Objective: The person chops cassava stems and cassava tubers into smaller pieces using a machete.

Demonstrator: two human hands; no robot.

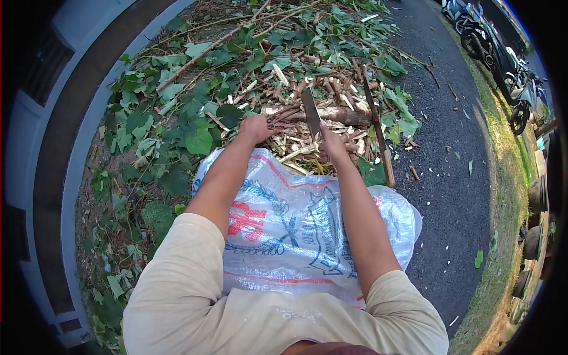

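My left hand is closed around a bundle of thin brown sticks, which lies across a thick log. In my right hand is the handle of a machete. Its broad, dark blade points away from me, over the log, just right of the sticks. Chopped wood pieces are heaped around the log, pale where cut and brown on the bark. A second, longer blade with a wooden handle lies to the right of the pile. A white printed woven sack covers my lap.
Leafy cut branches spread over the ground at left and beyond the pile. Asphalt runs along the right side, bordered by a grass strip. Motorcycles stand at upper right, and pots line the right edge.
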